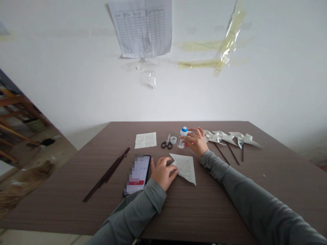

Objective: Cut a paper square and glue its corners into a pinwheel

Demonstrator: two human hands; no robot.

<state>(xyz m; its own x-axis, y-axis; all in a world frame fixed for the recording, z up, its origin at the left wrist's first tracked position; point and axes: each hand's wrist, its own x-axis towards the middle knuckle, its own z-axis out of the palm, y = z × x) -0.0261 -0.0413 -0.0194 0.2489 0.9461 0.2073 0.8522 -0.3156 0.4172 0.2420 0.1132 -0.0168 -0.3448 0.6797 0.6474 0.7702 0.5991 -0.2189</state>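
Note:
A sheet of printed paper [186, 166] lies in front of me with its left corner lifted. My left hand [162, 173] pinches that corner between thumb and fingers. Farther back, a small clear glue bottle [182, 142] with a blue and white top stands upright on the table. The fingers of my right hand [198, 143] are around its upper part, one crossing its front. Something small and red [189, 143] shows beneath this hand, partly hidden. Left of the bottle are a small translucent cup [173, 140] and black-handled scissors [167, 145].
Another printed sheet [145, 140] lies at the back of the brown table [204, 211]. A phone [138, 173] rests beside my left forearm. Several dark sticks [107, 174] lie to the left. Paper pinwheels [223, 136] on sticks lie at the right, before the white wall.

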